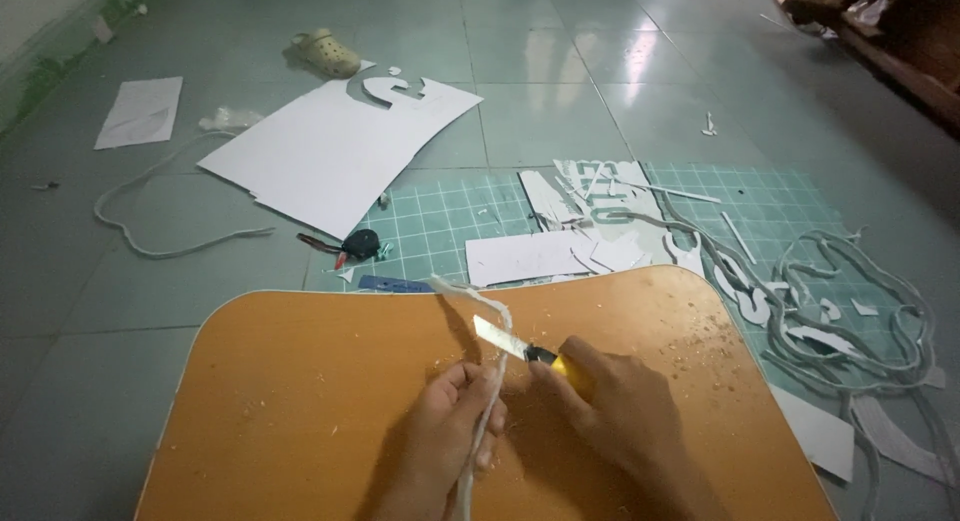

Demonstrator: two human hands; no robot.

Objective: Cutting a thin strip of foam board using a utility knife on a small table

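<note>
Head view, looking down on orange surface (300, 401). Left hand (450, 426) closed around white foam strip (487, 381), fingers curled tight, strip running up toward far edge of surface and down off near edge. Right hand (620, 411) closed on yellow utility knife (525, 351), blade extended, tip pointing left and up, touching or just beside strip above left hand's fingertips. Cannot tell whether blade already bit into strip. Shavings and crumbs (690, 346) scattered near right edge of surface and around hands.

Beyond far edge, on floor: green cutting mat (440, 221) with white offcuts (560, 251), blue ruler (395, 283) just past far edge, red-handled tool with black round part (350, 246), big white board (330, 146) with shape cut out, beige clog (325, 53), sheet of paper (140, 111), tangle of pale strips (860, 301) on right.

Risks, as judged: blade very near left fingertips, so slip toward left hand likely to nick them. Strip thin and floppy, held one-handed, could twist or buckle under blade and give ragged cut. Long exposed blade could snap if pressed sideways. Crumbs under hands could let wrist skid on surface.
</note>
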